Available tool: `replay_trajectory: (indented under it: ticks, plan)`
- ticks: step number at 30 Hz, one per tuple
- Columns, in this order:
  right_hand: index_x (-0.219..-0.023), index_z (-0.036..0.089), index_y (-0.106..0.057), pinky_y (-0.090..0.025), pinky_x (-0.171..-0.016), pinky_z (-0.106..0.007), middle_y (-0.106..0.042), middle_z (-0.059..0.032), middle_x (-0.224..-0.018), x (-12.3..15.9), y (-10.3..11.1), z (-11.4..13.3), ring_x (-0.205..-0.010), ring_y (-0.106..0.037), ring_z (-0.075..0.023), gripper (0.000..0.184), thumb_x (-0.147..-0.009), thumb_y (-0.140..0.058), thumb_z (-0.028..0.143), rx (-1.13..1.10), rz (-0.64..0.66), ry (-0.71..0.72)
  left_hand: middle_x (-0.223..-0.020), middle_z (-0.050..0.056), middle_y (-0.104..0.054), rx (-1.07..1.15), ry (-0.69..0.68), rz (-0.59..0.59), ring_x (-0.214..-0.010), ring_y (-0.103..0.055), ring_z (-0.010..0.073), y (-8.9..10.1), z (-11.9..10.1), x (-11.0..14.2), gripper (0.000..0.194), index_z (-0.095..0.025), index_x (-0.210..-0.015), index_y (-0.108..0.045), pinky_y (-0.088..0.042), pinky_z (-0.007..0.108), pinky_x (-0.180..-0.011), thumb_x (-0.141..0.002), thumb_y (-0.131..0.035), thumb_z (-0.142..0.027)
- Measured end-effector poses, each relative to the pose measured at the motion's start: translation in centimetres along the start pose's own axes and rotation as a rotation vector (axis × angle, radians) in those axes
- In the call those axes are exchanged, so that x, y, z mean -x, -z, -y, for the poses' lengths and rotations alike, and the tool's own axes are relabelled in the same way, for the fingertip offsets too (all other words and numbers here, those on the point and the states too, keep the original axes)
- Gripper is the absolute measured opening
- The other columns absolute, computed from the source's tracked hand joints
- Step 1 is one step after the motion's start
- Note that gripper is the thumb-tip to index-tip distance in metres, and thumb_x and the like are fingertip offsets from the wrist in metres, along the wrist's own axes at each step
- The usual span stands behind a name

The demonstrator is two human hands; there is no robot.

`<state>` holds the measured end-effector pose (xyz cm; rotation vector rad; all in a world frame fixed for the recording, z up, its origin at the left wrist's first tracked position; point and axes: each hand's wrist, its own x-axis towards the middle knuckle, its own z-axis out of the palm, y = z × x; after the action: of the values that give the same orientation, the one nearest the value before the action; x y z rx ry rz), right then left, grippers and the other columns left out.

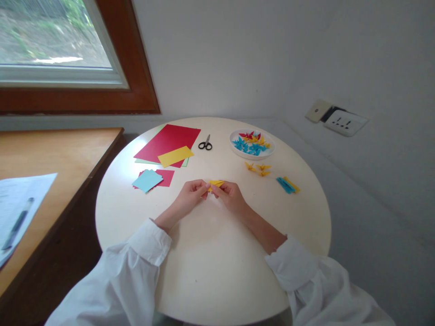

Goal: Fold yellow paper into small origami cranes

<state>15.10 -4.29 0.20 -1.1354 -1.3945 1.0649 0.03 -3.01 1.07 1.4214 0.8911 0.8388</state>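
Note:
Between my two hands is a small piece of folded yellow paper (216, 183), held just above the middle of the round white table (217, 276). My left hand (193, 194) pinches its left end between thumb and fingers. From the other side, my right hand (231, 195) is closed on it, thumb on the near face. Fingers hide part of the folds. Beyond my right hand lie a few yellow origami cranes (263, 170). Further right sits a small bundle of folded blue and yellow strips (287, 184).
A white dish (252, 156) holds several red, yellow and blue cranes. Black-handled scissors (205, 145) lie at the back. Red sheets (170, 140), a yellow rectangle (176, 156) and light blue squares (148, 179) are on the left. A wooden desk (81, 149) bears papers and a pen (18, 223).

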Motion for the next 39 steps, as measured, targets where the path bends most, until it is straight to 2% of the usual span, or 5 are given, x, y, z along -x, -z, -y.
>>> replay_trajectory:
  ticks: [7, 12, 21, 27, 39]
  plan:
    - [-0.053, 0.018, -0.053, -0.036, -0.049, -0.024, -0.051, 0.0018, -0.051, 0.0, 0.1, -0.1, -0.05, -0.045, -0.0103, 0.032, -0.068, -0.059, 0.046, 0.024, -0.014, -0.003, -0.066, 0.0, -0.06, 0.115, -0.042, -0.062, -0.063, -0.057, 0.0122, -0.1, -0.4, -0.1, 0.024, -0.016, -0.076, -0.056, -0.042, 0.025, -0.062, -0.073, -0.063, -0.039]
    - [-0.05, 0.018, -0.049, -0.036, -0.05, -0.024, -0.05, 0.0025, -0.049, 0.0, 0.1, 0.1, -0.048, -0.045, -0.0096, 0.039, -0.071, -0.057, 0.05, 0.022, 0.005, -0.01, -0.06, -0.003, -0.06, 0.16, -0.059, -0.109, -0.062, -0.057, 0.0125, -0.1, -0.8, 0.0, 0.024, -0.018, -0.087, -0.054, -0.042, 0.025, -0.061, -0.072, -0.065, -0.033]
    - [-0.095, 0.022, -0.054, -0.047, -0.058, -0.025, -0.062, 0.005, -0.065, 0.1, 0.2, 0.4, -0.058, -0.063, -0.0116, 0.033, -0.068, -0.068, 0.036, -0.244, -0.045, 0.069, -0.073, -0.001, -0.059, 0.117, -0.077, -0.212, -0.065, -0.053, 0.0105, -0.2, -1.1, 0.0, 0.011, -0.016, -0.077, -0.061, -0.043, 0.025, -0.063, -0.071, -0.061, -0.026]
    - [-0.085, 0.02, -0.064, -0.052, -0.076, -0.031, -0.069, -0.0022, -0.083, 0.2, 0.1, 0.0, -0.078, -0.066, -0.016, 0.023, -0.065, -0.071, 0.028, -0.202, -0.03, 0.1, -0.074, 0.001, -0.061, 0.13, -0.081, -0.201, -0.066, -0.054, 0.011, -0.1, -0.8, -0.1, 0.011, -0.016, -0.076, -0.064, -0.044, 0.025, -0.064, -0.071, -0.062, -0.025]
    - [-0.074, 0.019, -0.064, -0.053, -0.068, -0.031, -0.068, -0.0004, -0.069, 0.0, 0.1, 0.0, -0.064, -0.064, -0.0144, 0.017, -0.062, -0.072, 0.028, -0.215, -0.105, 0.063, -0.082, 0.006, -0.07, 0.004, -0.064, -0.199, -0.076, -0.062, 0.0175, -0.1, -1.4, 0.2, 0.027, -0.014, -0.087, -0.068, -0.048, 0.029, -0.072, -0.066, -0.069, -0.031]
